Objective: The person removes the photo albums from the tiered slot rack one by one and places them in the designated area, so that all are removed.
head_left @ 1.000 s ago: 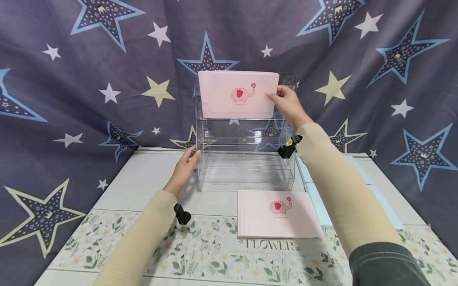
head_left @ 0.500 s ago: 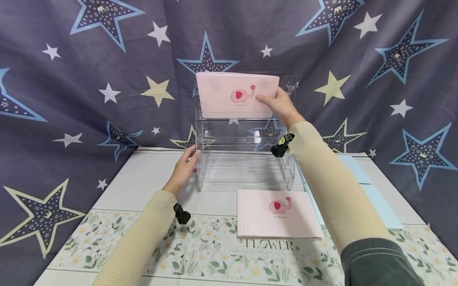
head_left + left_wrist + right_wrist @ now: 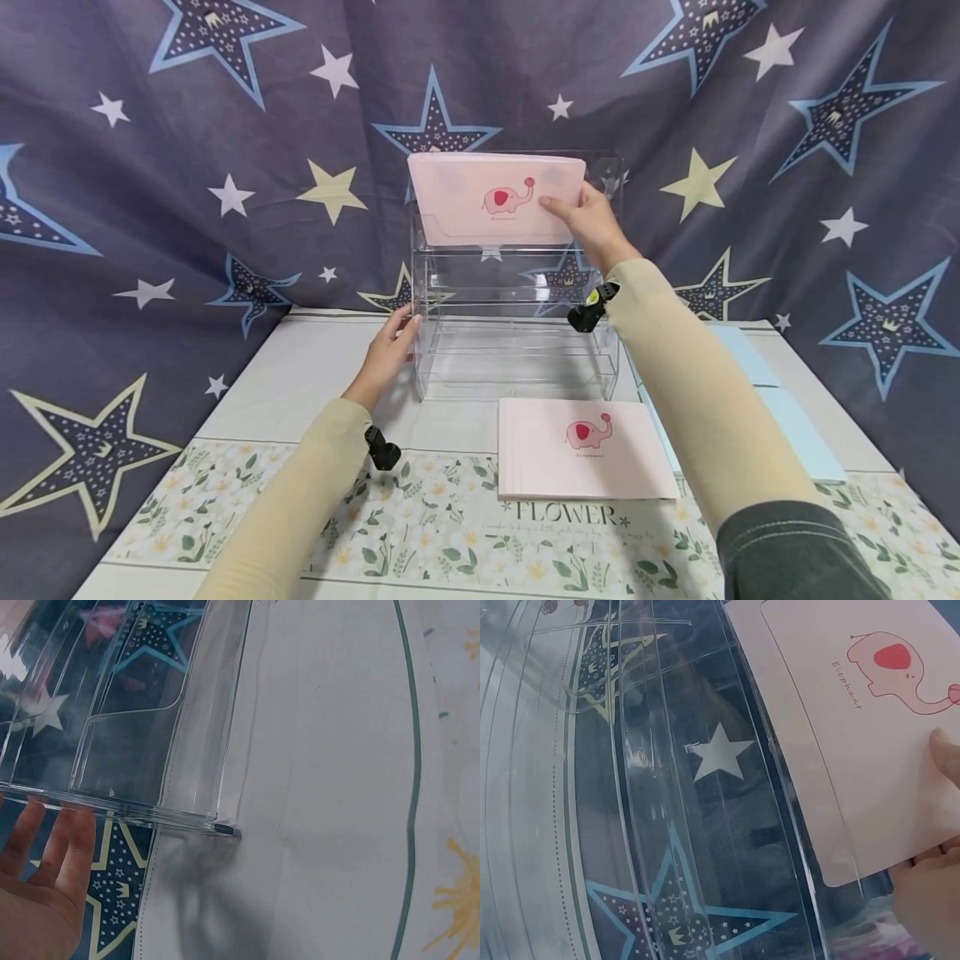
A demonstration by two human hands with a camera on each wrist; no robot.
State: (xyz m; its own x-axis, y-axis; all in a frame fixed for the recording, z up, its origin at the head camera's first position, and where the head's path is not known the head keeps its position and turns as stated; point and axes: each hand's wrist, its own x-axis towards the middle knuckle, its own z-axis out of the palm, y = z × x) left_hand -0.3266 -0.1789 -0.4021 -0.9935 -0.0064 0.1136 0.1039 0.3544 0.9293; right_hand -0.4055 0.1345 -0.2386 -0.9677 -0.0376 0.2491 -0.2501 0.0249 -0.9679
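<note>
A clear plastic tiered rack (image 3: 517,367) stands upright on the table. In its top tier sits a stack of pink elephant notebooks (image 3: 457,196), leaning slightly, its lower edge behind the clear front lip. My right hand (image 3: 592,223) grips the stack's right edge, thumb on the front cover and fingers behind. The right wrist view shows the thumb and part of the palm by the pink cover (image 3: 900,787). My left hand (image 3: 386,354) rests against the rack's left side; in the left wrist view its fingers (image 3: 71,859) touch the clear side panel (image 3: 127,757).
Another pile of pink elephant notebooks (image 3: 525,467) lies flat in front of the rack. Light blue notebooks (image 3: 802,433) lie to the right, partly under my right forearm. A star-patterned curtain (image 3: 247,108) hangs behind the table, which bears a flower-print cloth (image 3: 420,533).
My right hand has shifted left, from the stack's edge to a fuller hold with the thumb farther over the cover. The stack's upper left corner has moved slightly left. My left hand stays put.
</note>
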